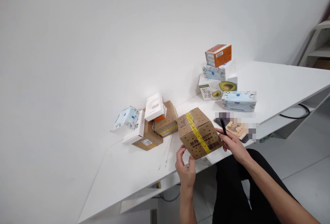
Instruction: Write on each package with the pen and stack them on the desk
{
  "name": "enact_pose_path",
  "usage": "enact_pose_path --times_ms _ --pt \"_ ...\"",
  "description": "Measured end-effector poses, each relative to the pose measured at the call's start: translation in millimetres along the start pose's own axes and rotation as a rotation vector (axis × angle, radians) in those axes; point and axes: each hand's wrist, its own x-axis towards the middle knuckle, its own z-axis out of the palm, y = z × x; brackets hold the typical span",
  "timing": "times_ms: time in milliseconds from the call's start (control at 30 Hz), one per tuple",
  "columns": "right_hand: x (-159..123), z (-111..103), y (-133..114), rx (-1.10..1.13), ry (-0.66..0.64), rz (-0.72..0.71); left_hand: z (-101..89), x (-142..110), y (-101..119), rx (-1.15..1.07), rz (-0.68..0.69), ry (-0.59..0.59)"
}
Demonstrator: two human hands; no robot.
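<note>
A brown cardboard box (189, 133) with yellow tape across its top and printed front is tilted at the front of the table. My left hand (186, 169) grips its lower left corner, with thumb and fingers on either side. Between the fingers of my right hand (233, 145) is a black pen (223, 127), pointing up. The fingertips of that hand also touch the box's right side. Just behind the right hand lies a tan box with a printed picture (235, 127), partly blurred out, and a dark phone-like object (218, 121) beside it.
Left of the held box, a pile has two more cardboard boxes (165, 124), white boxes (154, 107) and a tissue pack (126, 119). Behind, an avocado-print box (218, 88) bears a tissue pack (213, 73) and an orange box (219, 55). Another tissue pack (239, 101) stands in front.
</note>
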Motion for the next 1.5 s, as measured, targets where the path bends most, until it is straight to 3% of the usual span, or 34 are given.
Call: enact_pose_path --times_ms 133,267,333,433,567,667,733,867,1067,1233,1500 --pt "-0.3 2.3 7.3 -0.043 0.06 0.025 -0.1 -1.4 0.1 0.018 -0.063 0.067" --pt "-1.3 3.5 16.4 -0.057 0.081 0.055 -0.7 3.1 9.1 -0.036 -0.04 0.123" --pt "-2.1 2.3 16.6 -0.037 0.124 0.047 -1.2 6.9 16.7 -0.018 0.043 0.182" --pt "-1.7 -0.5 5.0 0.095 0.222 -0.008 -1.0 13.8 33.3 0.057 0.271 0.212" --pt "2.6 -1.0 -33.4 0.282 0.3 -0.195 4.7 25.4 64.7 0.171 0.56 0.113" --pt "6.8 4.6 -68.2 0.252 0.355 -0.349 13.2 37.3 87.6 0.237 0.633 0.029" --pt "9.6 12.0 -88.1 0.121 0.348 -0.398 19.7 46.8 98.3 0.256 0.616 -0.027" --pt "22.0 35.2 -109.8 -0.041 0.154 -0.391 32.5 67.7 104.2 0.243 0.475 -0.135" --pt "58.9 61.2 -95.7 -0.116 -0.079 -0.265 42.2 83.6 96.5 0.306 0.265 -0.338" --pt "69.0 58.8 -83.6 -0.235 -0.072 -0.247 44.0 80.6 97.3 0.362 0.302 -0.382" --pt "66.7 61.5 -90.3 -0.462 -0.052 -0.33 42.8 81.0 96.9 0.383 0.29 -0.409"
